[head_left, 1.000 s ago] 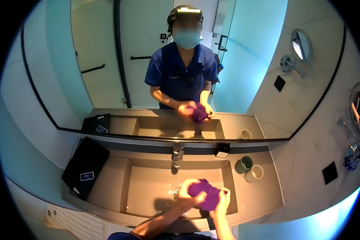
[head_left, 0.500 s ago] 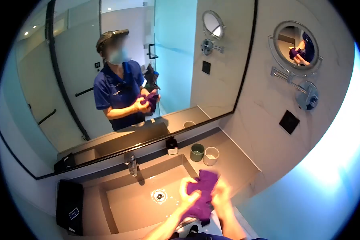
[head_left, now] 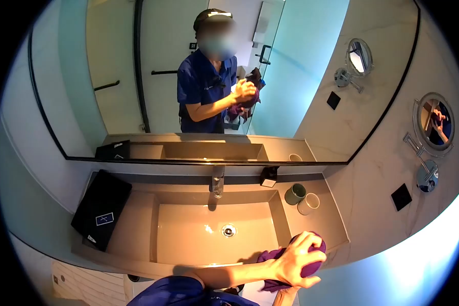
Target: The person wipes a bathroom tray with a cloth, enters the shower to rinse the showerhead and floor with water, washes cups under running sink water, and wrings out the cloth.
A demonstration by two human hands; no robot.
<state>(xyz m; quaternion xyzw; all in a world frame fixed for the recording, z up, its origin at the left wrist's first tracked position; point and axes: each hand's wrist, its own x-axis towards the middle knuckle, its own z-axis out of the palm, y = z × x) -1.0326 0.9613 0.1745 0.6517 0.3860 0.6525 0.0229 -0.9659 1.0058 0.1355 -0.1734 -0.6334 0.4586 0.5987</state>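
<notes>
A bunched purple cloth (head_left: 315,253) is held beyond the front right corner of the sink, with its loose end hanging toward the left. My left hand (head_left: 295,260) reaches across from the left and grips the cloth from above, fingers curved over its rounded end. Beneath it, only the wrist and a bit of forearm of my right hand (head_left: 286,295) show; its fingers are hidden by the cloth and my left hand. Nearest to the cloth on the counter are a white cup (head_left: 309,204) and a dark green cup (head_left: 295,194).
A beige rectangular sink (head_left: 155,229) has a chrome faucet (head_left: 218,182) and a drain (head_left: 229,231). On the left counter lies a black folder-like item (head_left: 101,204). A small dark box (head_left: 269,176) stands by the large mirror (head_left: 158,102). A round mirror (head_left: 434,122) is mounted on the right wall.
The view has swung to the right and levelled out. My left hand has shifted over the top of the cloth, which is now bunched rather than stretched between both hands.
</notes>
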